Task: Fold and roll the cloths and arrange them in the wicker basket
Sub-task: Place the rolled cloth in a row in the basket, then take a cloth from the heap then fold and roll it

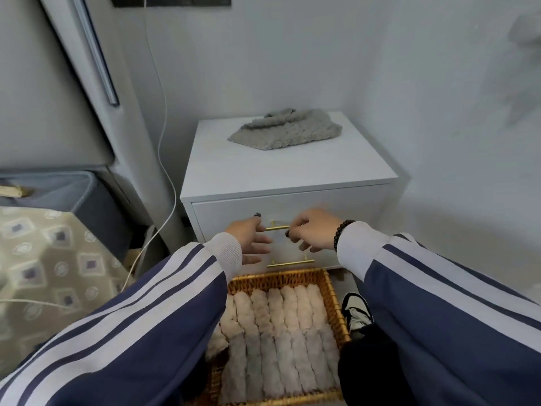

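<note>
Grey cloth [285, 130] lies crumpled on nightstand top, beyond the fingers. Left hand [251, 240] spread, empty; right hand [310, 232] curled, apparently gripping nothing. Wicker basket [336, 306] below, full.

Basket [333, 303]: near rim cut off by the lower frame edge; left wall hidden behind the left sleeve [140, 326].
Rolled cloths [278, 332]: leftmost rolls partly covered by the left sleeve; full count not determinable.
Upper handle [276, 228]: both ends hidden by the hands; contact by the left hand [248, 240] cannot be told.
Right hand [311, 232]: fingers curled at the handle's end; whether the bar is gripped is unclear.
Lower handle [289, 263]: left end partly hidden by the left hand.
Shoe [355, 312]: partly hidden behind a dark trouser leg [369, 367].
Object on the right wall [524, 71]: blurred, cut off by the frame edge, unidentifiable.
Dark panel [171, 0]: cut off at the top edge.
</note>
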The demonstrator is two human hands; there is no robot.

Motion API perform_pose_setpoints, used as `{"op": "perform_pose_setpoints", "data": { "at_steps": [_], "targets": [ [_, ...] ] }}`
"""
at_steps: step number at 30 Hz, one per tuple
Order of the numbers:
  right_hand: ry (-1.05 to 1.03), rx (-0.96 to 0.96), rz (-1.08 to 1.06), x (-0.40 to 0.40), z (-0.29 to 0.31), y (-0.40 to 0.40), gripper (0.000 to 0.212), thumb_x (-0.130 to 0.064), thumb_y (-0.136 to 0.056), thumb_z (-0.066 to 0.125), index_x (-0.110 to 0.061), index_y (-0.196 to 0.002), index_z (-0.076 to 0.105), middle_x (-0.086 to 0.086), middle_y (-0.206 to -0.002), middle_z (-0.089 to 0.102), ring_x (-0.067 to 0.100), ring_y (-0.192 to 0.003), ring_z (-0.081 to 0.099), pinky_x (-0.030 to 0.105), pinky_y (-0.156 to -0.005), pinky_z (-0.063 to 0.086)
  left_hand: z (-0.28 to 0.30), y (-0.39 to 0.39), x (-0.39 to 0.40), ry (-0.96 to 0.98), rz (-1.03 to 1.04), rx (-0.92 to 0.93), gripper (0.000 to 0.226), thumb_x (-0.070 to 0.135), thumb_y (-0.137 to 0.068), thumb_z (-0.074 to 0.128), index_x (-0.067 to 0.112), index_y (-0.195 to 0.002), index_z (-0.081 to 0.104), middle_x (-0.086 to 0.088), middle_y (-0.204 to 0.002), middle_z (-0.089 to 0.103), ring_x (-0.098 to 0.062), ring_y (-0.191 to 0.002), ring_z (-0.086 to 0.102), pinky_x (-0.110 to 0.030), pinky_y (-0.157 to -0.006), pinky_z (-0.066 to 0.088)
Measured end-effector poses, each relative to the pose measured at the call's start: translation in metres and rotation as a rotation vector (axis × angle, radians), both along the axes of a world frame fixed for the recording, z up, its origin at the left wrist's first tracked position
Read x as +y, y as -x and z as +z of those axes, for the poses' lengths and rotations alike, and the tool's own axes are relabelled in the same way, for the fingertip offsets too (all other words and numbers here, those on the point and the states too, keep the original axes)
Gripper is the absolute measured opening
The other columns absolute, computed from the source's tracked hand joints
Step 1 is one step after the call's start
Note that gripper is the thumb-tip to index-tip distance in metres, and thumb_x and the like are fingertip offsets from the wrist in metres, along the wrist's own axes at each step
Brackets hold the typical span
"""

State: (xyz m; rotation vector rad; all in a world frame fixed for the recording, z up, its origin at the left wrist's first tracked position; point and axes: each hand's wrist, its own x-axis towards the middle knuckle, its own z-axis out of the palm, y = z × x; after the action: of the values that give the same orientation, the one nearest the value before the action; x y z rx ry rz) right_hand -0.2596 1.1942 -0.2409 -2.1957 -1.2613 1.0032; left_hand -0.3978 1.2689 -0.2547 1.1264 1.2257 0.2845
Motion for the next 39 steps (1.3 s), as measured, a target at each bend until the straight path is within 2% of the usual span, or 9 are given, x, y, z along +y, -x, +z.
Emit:
{"op": "perform_pose_setpoints", "data": {
  "at_steps": [7, 12, 18, 22, 27, 29, 32, 36, 39],
  "targets": [
    [-0.304, 0.198, -0.226, 0.015, 0.024, -0.009, 0.012, -0.011, -0.090, 0.055, -0.018, -0.086, 0.063, 0.004, -0.091, 0.070, 0.014, -0.074, 0.068, 0.030, -0.074, 0.056, 0.042, 0.003, 0.020, -0.069, 0.118, -0.224, 0.024, 0.026, -0.101, 0.044, 0.012, -0.105, 0.062, -0.009, -0.095, 0.075, -0.025, -0.089, 0.072, -0.039, -0.086, 0.055],
    [-0.500, 0.106, -0.309, 0.055, 0.031, -0.018, 0.015, -0.007, -0.085, 0.056, -0.020, -0.082, 0.065, 0.000, -0.081, 0.071, 0.013, -0.071, 0.070, 0.028, -0.075, 0.056, 0.059, -0.015, 0.046, -0.080, 0.132, -0.298, 0.027, 0.026, -0.101, 0.041, 0.011, -0.105, 0.064, -0.009, -0.092, 0.076, -0.024, -0.088, 0.072, -0.037, -0.085, 0.055],
    [-0.613, -0.097, -0.340, 0.113, 0.025, -0.036, 0.014, -0.011, -0.085, 0.058, -0.018, -0.096, 0.064, -0.004, -0.104, 0.064, 0.009, -0.092, 0.056, 0.011, -0.068, 0.037, 0.077, -0.031, 0.076, -0.044, 0.159, -0.418, 0.026, 0.027, -0.100, 0.041, 0.012, -0.101, 0.062, -0.009, -0.094, 0.075, -0.023, -0.085, 0.072, -0.035, -0.081, 0.053],
    [-0.526, -0.215, -0.271, 0.145, 0.011, -0.045, 0.029, -0.010, -0.086, 0.055, -0.017, -0.114, 0.057, -0.002, -0.129, 0.046, 0.010, -0.093, 0.047, 0.017, -0.079, 0.031, 0.081, -0.034, 0.090, -0.015, 0.206, -0.458, 0.022, 0.022, -0.098, 0.042, 0.013, -0.099, 0.061, -0.008, -0.092, 0.076, -0.022, -0.085, 0.072, -0.034, -0.081, 0.053],
    [-0.405, -0.417, -0.101, 0.168, 0.003, -0.055, 0.059, -0.009, -0.090, 0.046, -0.026, -0.145, 0.033, -0.006, -0.150, 0.035, 0.018, -0.134, 0.037, 0.035, -0.107, 0.036, 0.080, -0.028, 0.096, -0.037, 0.201, -0.428, 0.027, 0.027, -0.100, 0.040, 0.013, -0.097, 0.063, -0.007, -0.090, 0.076, -0.022, -0.084, 0.073, -0.035, -0.081, 0.053],
    [-0.355, -0.469, -0.065, 0.175, 0.005, -0.057, 0.053, -0.011, -0.091, 0.044, -0.027, -0.141, 0.036, -0.004, -0.140, 0.045, 0.022, -0.128, 0.043, 0.040, -0.102, 0.041, 0.080, -0.021, 0.099, -0.048, 0.197, -0.416, 0.027, 0.027, -0.100, 0.040, 0.013, -0.098, 0.063, -0.008, -0.090, 0.076, -0.023, -0.087, 0.073, -0.035, -0.083, 0.053],
    [-0.327, -0.562, -0.061, 0.179, 0.007, -0.056, 0.022, -0.005, -0.090, 0.042, -0.015, -0.105, 0.054, 0.004, -0.110, 0.046, 0.028, -0.101, 0.053, 0.035, -0.084, 0.047, 0.081, -0.010, 0.103, -0.053, 0.197, -0.401, 0.027, 0.026, -0.100, 0.040, 0.012, -0.099, 0.063, -0.008, -0.090, 0.076, -0.023, -0.084, 0.073, -0.034, -0.078, 0.054],
    [-0.335, -0.547, -0.082, 0.170, 0.010, -0.053, 0.029, -0.004, -0.093, 0.045, -0.012, -0.107, 0.069, 0.009, -0.120, 0.052, 0.026, -0.103, 0.057, 0.030, -0.089, 0.046, 0.082, 0.000, 0.106, -0.057, 0.197, -0.390, 0.023, 0.024, -0.098, 0.044, 0.012, -0.100, 0.064, -0.008, -0.092, 0.076, -0.024, -0.086, 0.072, -0.034, -0.079, 0.054],
    [-0.406, -0.442, -0.114, 0.151, 0.019, -0.049, 0.024, -0.006, -0.093, 0.049, -0.008, -0.099, 0.072, -0.003, -0.095, 0.059, 0.021, -0.100, 0.059, 0.020, -0.080, 0.039, 0.082, 0.003, 0.104, -0.063, 0.192, -0.386, 0.018, 0.020, -0.096, 0.048, 0.012, -0.098, 0.064, -0.008, -0.092, 0.076, -0.023, -0.086, 0.072, -0.035, -0.080, 0.053]
  ]
}}
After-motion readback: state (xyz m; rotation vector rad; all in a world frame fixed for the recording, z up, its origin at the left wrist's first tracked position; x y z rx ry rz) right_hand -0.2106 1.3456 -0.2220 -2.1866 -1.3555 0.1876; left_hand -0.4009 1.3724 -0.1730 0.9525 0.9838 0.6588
